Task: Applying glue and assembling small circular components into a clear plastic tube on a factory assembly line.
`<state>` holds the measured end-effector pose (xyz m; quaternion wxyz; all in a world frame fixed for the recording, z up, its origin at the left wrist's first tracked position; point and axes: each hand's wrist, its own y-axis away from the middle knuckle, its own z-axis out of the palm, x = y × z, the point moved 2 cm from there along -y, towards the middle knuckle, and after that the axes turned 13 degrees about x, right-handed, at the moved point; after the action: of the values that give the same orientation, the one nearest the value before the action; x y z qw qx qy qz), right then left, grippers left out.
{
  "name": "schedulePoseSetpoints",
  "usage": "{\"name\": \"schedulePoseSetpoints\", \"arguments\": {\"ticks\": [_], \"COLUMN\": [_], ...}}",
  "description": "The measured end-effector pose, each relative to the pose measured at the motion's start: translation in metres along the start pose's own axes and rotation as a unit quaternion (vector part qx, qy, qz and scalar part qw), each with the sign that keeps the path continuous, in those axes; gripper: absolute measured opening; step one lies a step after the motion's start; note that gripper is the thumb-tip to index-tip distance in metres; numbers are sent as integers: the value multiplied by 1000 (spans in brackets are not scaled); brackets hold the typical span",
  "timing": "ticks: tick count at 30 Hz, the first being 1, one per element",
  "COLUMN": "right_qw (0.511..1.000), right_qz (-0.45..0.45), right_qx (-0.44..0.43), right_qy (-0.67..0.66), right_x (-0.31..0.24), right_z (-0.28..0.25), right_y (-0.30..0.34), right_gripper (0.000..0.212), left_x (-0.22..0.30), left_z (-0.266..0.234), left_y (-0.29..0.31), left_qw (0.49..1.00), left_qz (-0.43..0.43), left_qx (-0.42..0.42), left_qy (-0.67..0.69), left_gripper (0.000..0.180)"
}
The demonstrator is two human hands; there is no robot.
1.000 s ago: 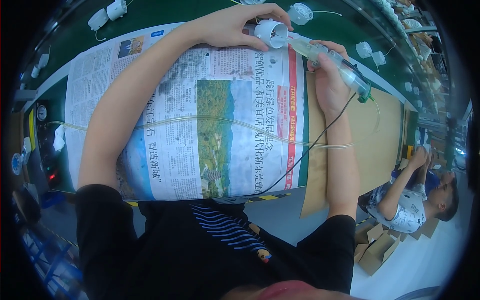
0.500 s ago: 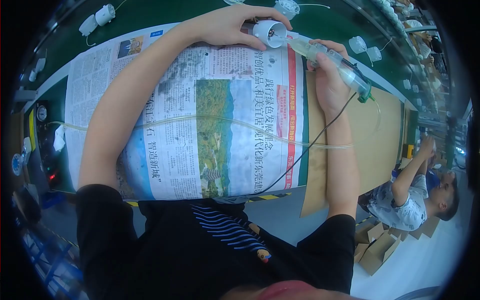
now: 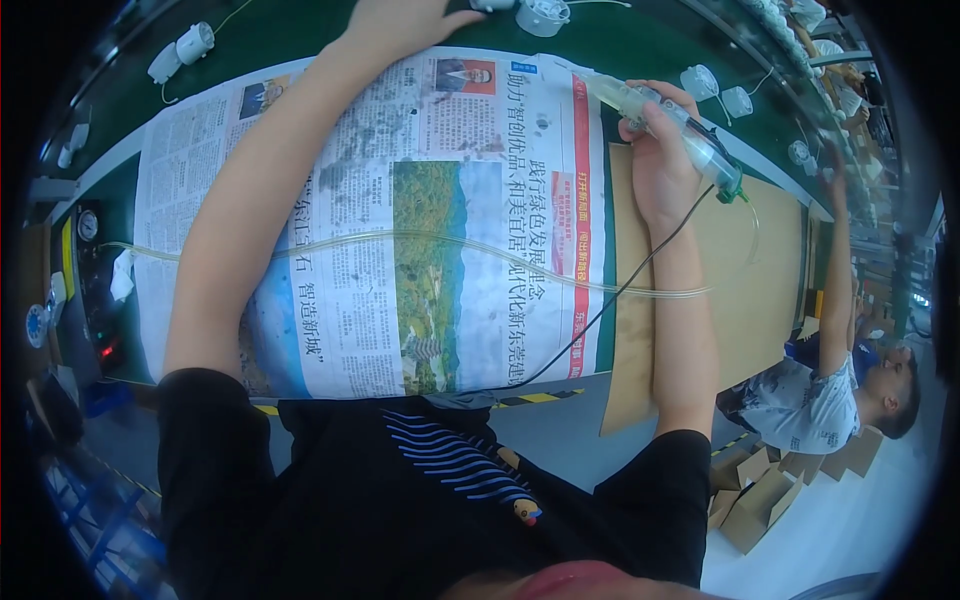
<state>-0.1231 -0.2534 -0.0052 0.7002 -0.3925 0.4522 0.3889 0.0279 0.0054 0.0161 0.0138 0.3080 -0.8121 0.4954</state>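
Note:
My right hand (image 3: 662,140) is closed around a clear dispensing syringe (image 3: 712,160) with a green end cap. The tapered tip of the syringe points up and left, over the far right corner of the newspaper. My left hand (image 3: 395,22) reaches past the sheet's far edge. Its thumb stretches to the right, close beside a white round part (image 3: 490,4); the other fingers are cut off by the upper picture edge, so their grip is hidden. Just right of that part lies a white cup-shaped part (image 3: 543,15) with a wire.
Printed newspaper (image 3: 350,330) covers the green bench. A clear tube (image 3: 440,235) and a black cable (image 3: 600,310) cross it. More wired white parts lie at far left (image 3: 195,42) and far right (image 3: 700,82). Cardboard (image 3: 740,290) lies under my right forearm. A co-worker (image 3: 815,400) sits at right.
The white cup my left hand held at the syringe tip is gone from there. My left hand has moved away and left. The right hand stays with the syringe; the co-worker's arm has stretched out.

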Motion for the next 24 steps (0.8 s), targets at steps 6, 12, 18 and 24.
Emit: {"name": "schedulePoseSetpoints", "arguments": {"ticks": [6, 12, 18, 24], "right_qw": [999, 1000, 1000, 997], "right_qz": [-5, 2, 18, 26], "right_qx": [16, -4, -3, -42], "right_qy": [32, 25, -15, -51], "right_x": [-3, -4, -6, -6], "right_z": [1, 4, 0, -1], "right_y": [3, 5, 3, 6], "right_gripper": [27, 27, 30, 31], "left_x": [-68, -86, -35, 22], "left_z": [3, -2, 26, 32], "left_y": [4, -2, -8, 5], "left_qw": [967, 859, 850, 897], "left_qz": [-65, -151, -275, -93], "left_qx": [34, 111, 57, -135], "left_qy": [-242, 476, 446, 410], "left_gripper": [48, 31, 25, 27]}}
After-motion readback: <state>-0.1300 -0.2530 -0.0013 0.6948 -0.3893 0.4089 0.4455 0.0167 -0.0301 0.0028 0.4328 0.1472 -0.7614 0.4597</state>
